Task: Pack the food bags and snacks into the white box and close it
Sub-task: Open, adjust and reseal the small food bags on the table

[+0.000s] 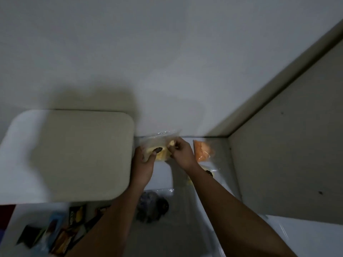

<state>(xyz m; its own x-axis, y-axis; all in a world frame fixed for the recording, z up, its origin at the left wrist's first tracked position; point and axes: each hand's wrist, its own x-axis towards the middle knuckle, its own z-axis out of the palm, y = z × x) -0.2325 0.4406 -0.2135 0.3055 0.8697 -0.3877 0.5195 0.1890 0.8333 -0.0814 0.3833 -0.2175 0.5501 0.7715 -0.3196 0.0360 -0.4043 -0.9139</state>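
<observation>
A person's left hand [143, 160] and right hand [181, 151] both pinch a clear bag of yellow food [157, 145] against the far wall, apparently steadying it for packing. The white box [70, 156] sits just left of them on the table [185, 210], its lid seemingly down. Three more food bags wait nearby: one orange [203, 151], one dark [152, 205], and another yellow one [208, 172] largely hidden under the right forearm. Blurred snack packets [61, 230], too smeared to count, lie at lower left.
</observation>
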